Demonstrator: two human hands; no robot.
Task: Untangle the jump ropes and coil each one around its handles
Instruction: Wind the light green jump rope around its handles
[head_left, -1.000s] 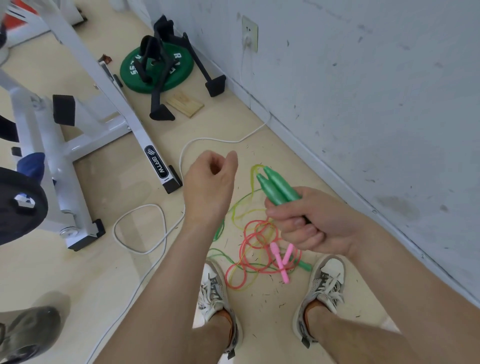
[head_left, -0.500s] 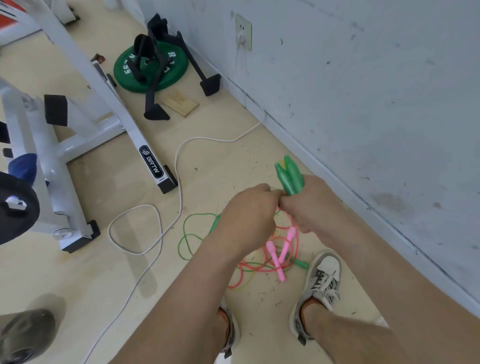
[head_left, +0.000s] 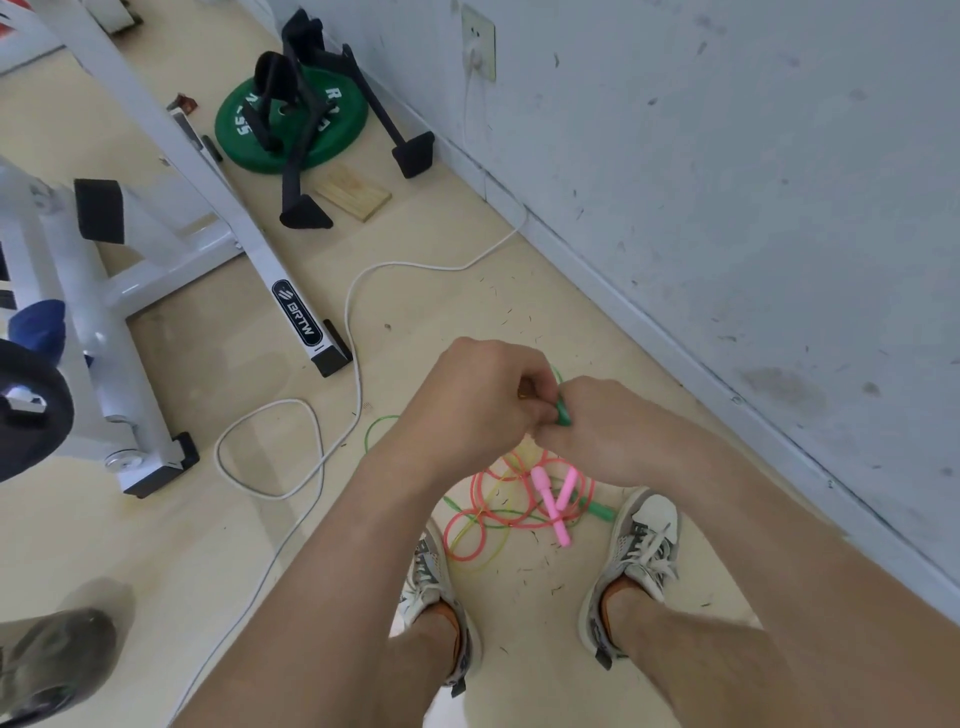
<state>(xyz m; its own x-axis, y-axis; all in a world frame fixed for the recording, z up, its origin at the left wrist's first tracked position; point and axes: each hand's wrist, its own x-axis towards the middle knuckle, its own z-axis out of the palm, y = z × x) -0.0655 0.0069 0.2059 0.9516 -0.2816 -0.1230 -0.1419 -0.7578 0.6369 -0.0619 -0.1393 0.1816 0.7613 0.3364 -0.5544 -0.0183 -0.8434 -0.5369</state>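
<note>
My right hand (head_left: 602, 431) is closed around the green handles (head_left: 562, 410); only their tips show between my two hands. Pressed against it, my left hand (head_left: 478, 400) pinches the thin green rope (head_left: 379, 426) right at the handles, and a loop of that rope trails on the floor to the left. Below my hands a pink rope (head_left: 488, 483) lies tangled with a yellow strand (head_left: 470, 543). Its two pink handles (head_left: 553, 499) lie crossed on top. Another green handle (head_left: 600, 508) lies beside my right shoe.
My shoes (head_left: 644, 535) stand on either side of the tangle. A white cable (head_left: 270, 415) loops over the floor to the left. A white machine frame (head_left: 249, 249), a green weight plate (head_left: 337, 135), black stands and a wooden block (head_left: 353, 193) sit farther back. The wall (head_left: 727, 208) runs along the right. Someone else's shoe (head_left: 57, 654) is at lower left.
My left hand came down from the raised position and closed in on the right hand at the handles. The green handles are now mostly covered, and the rope loop on the floor has shrunk.
</note>
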